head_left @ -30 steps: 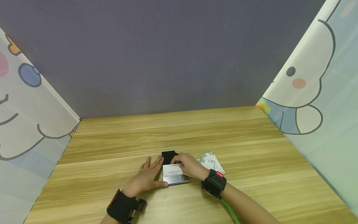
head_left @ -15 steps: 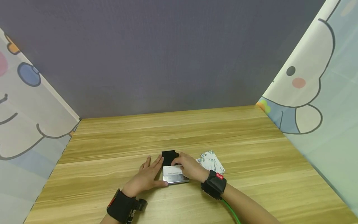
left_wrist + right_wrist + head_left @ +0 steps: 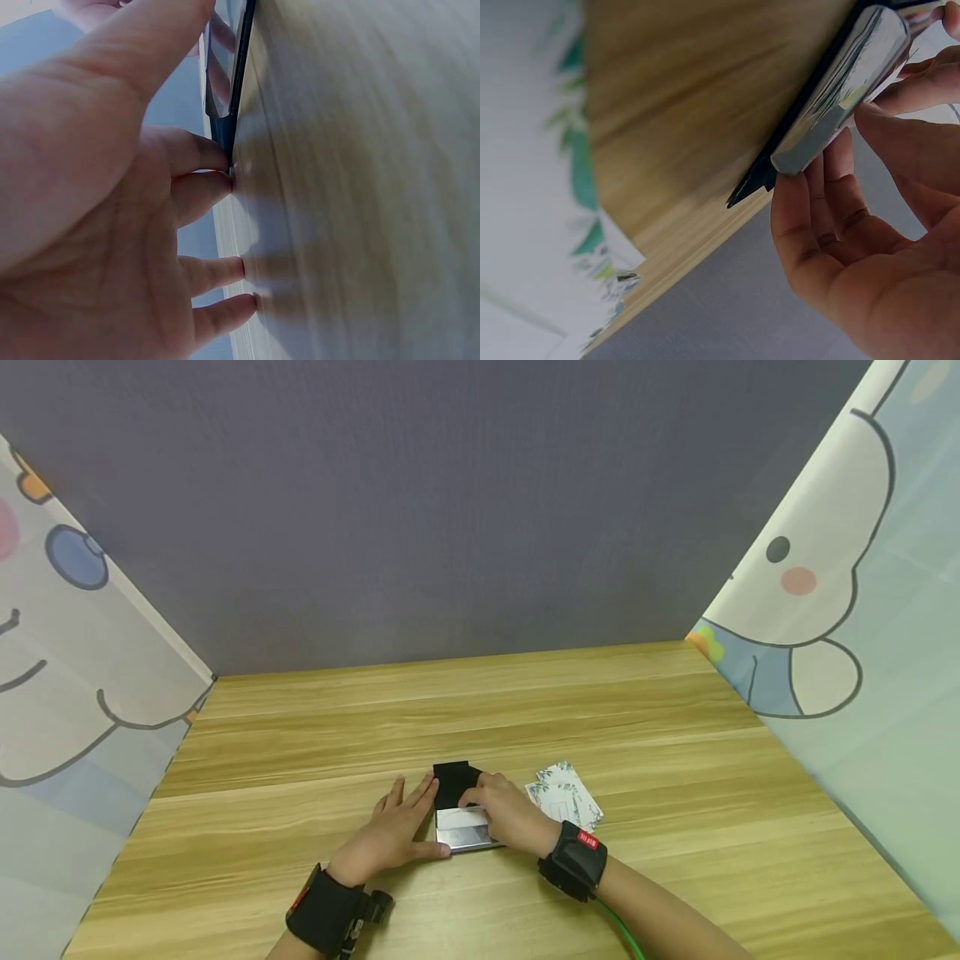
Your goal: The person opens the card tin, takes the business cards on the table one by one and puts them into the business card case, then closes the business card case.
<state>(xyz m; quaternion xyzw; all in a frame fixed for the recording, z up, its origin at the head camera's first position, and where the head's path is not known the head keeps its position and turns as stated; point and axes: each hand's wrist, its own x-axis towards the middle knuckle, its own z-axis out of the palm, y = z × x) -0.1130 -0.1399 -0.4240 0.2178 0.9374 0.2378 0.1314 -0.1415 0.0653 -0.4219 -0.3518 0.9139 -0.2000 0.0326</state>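
A slim metal card case (image 3: 467,838) lies on the table with its black flap (image 3: 452,783) folded back. A white business card (image 3: 460,818) is partly inside the case, its far strip showing. My right hand (image 3: 516,820) holds the card by its far right part with curled fingers. In the right wrist view its fingertips also touch the end of the shiny case (image 3: 840,97). My left hand (image 3: 392,842) lies flat beside the case, fingertips at the flap's left edge and thumb at the near left corner. The left wrist view shows its fingertips (image 3: 201,199) on the tabletop.
Several loose white cards with green leaf prints (image 3: 566,799) lie overlapping just right of my right hand. The wooden table (image 3: 300,735) ends at a dark grey wall panel (image 3: 450,527). A green cable (image 3: 621,928) trails from the right wristband.
The business card has slid nearer to me, deeper into the case, and its printed text has gone from sight. My right hand has moved slightly nearer with it; the left stays put.
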